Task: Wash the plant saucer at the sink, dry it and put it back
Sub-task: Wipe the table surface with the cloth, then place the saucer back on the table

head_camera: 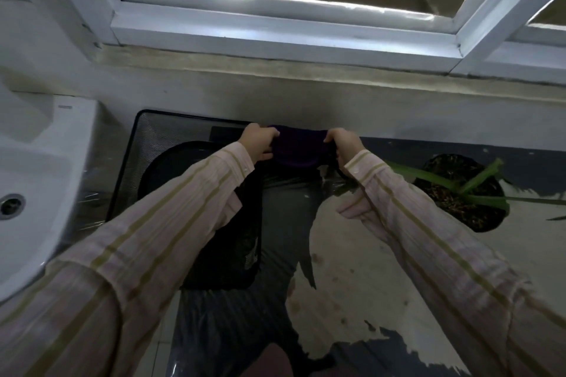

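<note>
Seen from above, two arms in pale striped sleeves (183,208) reach forward and meet at the middle of the view. The left hand (258,144) and right hand (344,145) each grip one end of a dark purple cloth (298,148), which is stretched between them. The left fingers (269,133) are curled tightly over the cloth's left edge. The right fingers (332,135) are curled over its right edge in the same way. The cloth bulges in a rounded shape between the two sets of fingers, as though wrapped over something. A dark curved edge shows just beneath the right fingers; this may be the rim of the saucer (336,167), though most of it is hidden and it cannot be told for certain.

Below and to the left of the left fingers stands a black mesh bin (147,131) lined with a dark bag. Further left, well apart from the hands, is a white sink (46,162) with a round metal drain (10,206). To the right of the right fingers, near but not touching, sits a black plant pot (459,193) with long green leaves (428,176). One leaf reaches towards the right sleeve. Beyond the fingers, above a grey wall, runs a white window frame (275,27).
</note>
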